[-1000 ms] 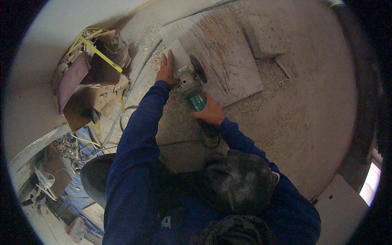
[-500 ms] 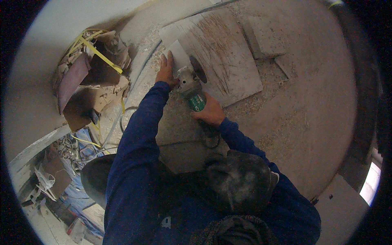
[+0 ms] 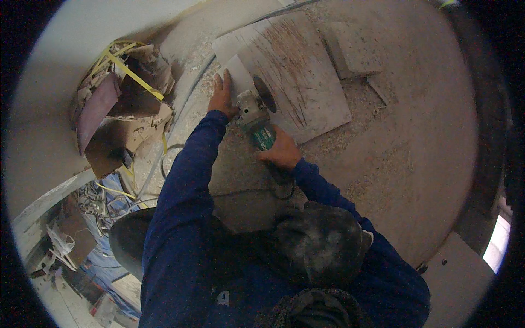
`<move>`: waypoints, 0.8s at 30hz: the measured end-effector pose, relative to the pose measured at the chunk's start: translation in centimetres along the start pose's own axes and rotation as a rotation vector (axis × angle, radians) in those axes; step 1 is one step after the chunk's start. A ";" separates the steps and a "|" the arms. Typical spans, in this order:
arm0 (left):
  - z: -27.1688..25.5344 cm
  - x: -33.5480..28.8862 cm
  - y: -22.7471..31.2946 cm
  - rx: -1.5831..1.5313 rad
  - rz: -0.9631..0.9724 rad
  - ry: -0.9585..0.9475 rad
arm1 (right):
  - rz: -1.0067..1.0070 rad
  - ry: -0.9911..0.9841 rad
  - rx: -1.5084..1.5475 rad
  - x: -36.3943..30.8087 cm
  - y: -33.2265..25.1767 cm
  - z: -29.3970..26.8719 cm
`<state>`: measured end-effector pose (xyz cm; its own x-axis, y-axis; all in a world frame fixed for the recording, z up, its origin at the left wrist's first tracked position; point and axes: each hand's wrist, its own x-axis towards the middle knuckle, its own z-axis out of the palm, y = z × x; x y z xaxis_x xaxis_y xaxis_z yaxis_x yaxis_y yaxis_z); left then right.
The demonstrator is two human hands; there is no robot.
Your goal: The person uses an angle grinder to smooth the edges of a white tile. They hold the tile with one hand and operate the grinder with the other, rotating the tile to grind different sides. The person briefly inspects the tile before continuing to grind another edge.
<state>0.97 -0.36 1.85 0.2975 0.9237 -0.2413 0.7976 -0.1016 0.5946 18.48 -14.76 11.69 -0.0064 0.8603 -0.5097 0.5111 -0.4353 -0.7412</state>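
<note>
My right hand (image 3: pixel 283 150) is wrapped round the green body of an angle grinder (image 3: pixel 262 136). The grinder's grey head lies ahead of that hand, with a dark round disc (image 3: pixel 264 94) on its right side. Beside the grinder head, my left hand (image 3: pixel 220 97) lies with its fingers stretched out, at the left edge of a pale flat piece (image 3: pixel 237 72); its thumb side is close to the grinder head. This piece rests on a larger pale slab (image 3: pixel 328 90) scored with many brownish cut lines. The disc stands over the slab, at the pale piece's right edge; whether it touches is unclear.
A torn cardboard box (image 3: pixel 106 145) with yellow strapping stands by the wall at left. A cable (image 3: pixel 188 95) runs along the floor near it. Chips and dust cover the floor (image 3: pixel 377 169) around the slab. Tangled cords and blue sheeting (image 3: pixel 112 218) lie at lower left.
</note>
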 end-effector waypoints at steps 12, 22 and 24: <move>-0.1 -0.1 0.1 0.033 0.014 -0.005 | 0.015 -0.040 -0.066 0.2 -0.2 -0.2; 0.1 -0.1 -0.3 0.006 0.020 0.013 | -0.006 -0.011 -0.059 0.3 0.0 0.0; 0.2 0.0 -0.3 -0.019 0.019 0.022 | -0.024 -0.040 -0.002 0.6 0.3 0.0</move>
<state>0.79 -0.43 1.55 0.3005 0.9296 -0.2132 0.7820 -0.1122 0.6130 18.64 -14.42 11.14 -0.0536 0.8592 -0.5088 0.5119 -0.4139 -0.7528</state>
